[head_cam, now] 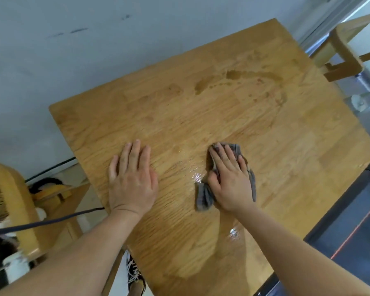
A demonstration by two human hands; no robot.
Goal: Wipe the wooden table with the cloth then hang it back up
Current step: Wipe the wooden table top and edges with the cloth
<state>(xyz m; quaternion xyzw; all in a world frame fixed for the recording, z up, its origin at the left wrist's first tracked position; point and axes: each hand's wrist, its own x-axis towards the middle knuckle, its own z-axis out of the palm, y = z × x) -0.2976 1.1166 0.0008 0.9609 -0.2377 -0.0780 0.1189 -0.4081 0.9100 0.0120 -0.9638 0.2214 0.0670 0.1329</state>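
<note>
Right hand (229, 180) flat on the cloth (204, 197), and most of that grey fabric is buried under the palm, with only the edges peeking out. The table (201, 107) loses its near corner off the bottom edge. Down below, a shoe (135, 274) is half hidden by the table's rim. The cable (51, 221) slips out of sight at the table's edge. The wooden chair (346, 50) top right is chopped by the frame. The wall marks (78, 30) are too blurred to read.

Indoor room, home or office unclear, wooden table (201, 116), wooden chair (344, 48), grey floor (51, 67)
</note>
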